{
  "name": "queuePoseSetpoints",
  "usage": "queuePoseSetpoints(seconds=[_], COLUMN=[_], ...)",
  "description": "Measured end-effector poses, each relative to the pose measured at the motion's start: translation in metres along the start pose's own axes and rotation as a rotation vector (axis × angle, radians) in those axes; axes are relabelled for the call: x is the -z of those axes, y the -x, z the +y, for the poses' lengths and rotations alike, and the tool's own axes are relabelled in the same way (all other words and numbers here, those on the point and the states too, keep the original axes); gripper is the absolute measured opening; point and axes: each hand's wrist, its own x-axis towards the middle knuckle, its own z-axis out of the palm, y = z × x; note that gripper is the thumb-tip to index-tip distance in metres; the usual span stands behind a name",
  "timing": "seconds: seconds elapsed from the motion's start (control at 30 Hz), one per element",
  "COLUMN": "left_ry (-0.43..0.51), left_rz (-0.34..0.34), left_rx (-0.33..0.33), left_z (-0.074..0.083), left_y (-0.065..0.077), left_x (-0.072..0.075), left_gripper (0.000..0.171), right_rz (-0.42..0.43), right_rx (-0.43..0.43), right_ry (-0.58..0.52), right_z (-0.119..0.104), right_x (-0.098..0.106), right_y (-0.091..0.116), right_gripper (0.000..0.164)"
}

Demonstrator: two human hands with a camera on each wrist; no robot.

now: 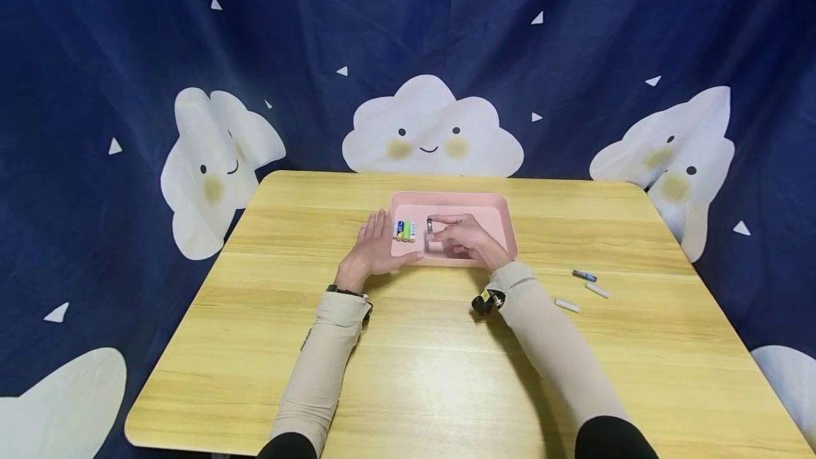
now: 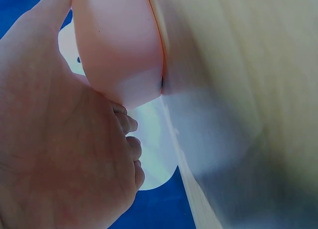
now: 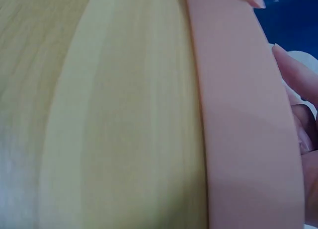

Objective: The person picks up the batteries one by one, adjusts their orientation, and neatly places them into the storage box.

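A pink tray (image 1: pixel 494 217) sits toward the far side of the table. Inside it, at the left, several batteries (image 1: pixel 406 231) in green, blue-and-orange and white lie side by side. My right hand (image 1: pixel 468 236) reaches over the tray and pinches a dark battery (image 1: pixel 430 226) between thumb and finger, just right of that row. Against the tray's left end rests my left hand (image 1: pixel 372 245), fingers straight and thumb along the near rim. The left wrist view shows its palm beside the tray wall (image 2: pixel 121 40). In the right wrist view the tray wall (image 3: pixel 243 114) hides the held battery.
To the right of the tray, a dark blue battery (image 1: pixel 584 275) and two white batteries, a farther one (image 1: pixel 597 290) and a nearer one (image 1: pixel 567 305), lie on the wooden table (image 1: pixel 408 374). A dark blue curtain (image 1: pixel 306 34) with clouds hangs behind the table.
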Motion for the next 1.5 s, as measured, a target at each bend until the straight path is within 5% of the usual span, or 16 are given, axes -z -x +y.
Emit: queuePoseSetpoints(seconds=[0.37,0.8,1.5], left_ry=[-0.014,-0.018,-0.025], left_rz=[0.003,0.028,0.022], left_rx=[-0.007,-0.027,-0.02], left_z=[-0.003,-0.001,-0.004], left_y=[-0.005,-0.004,-0.004], left_x=[-0.004,-0.004,-0.004], left_gripper=[0.127,0.127,0.126], right_rz=[0.012,0.093,0.109], right_rx=[0.008,0.055,0.098], right_ry=[0.057,0.254,0.258], right_z=[0.006,0.003,0.0], right_x=[-0.011,-0.024,-0.037], right_y=[-0.011,-0.023,-0.027], right_gripper=[0.064,0.061,0.06])
